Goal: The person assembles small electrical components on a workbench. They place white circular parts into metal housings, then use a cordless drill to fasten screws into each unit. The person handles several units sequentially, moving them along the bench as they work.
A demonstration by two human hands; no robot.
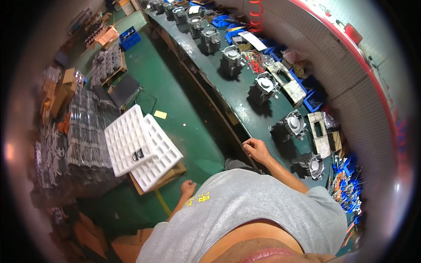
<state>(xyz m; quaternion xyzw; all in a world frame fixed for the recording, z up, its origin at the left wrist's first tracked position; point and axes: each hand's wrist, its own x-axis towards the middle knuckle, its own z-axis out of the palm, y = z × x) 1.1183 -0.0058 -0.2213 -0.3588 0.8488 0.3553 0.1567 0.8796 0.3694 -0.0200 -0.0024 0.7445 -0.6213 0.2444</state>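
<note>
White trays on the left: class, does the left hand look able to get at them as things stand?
Probably yes: the left hand hangs near the white trays, with nothing visible blocking the way, though depth is hard to judge.

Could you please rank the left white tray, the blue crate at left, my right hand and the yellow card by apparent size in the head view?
1. Left white tray
2. Right hand and blue crate: too alike to separate
3. Yellow card
</note>
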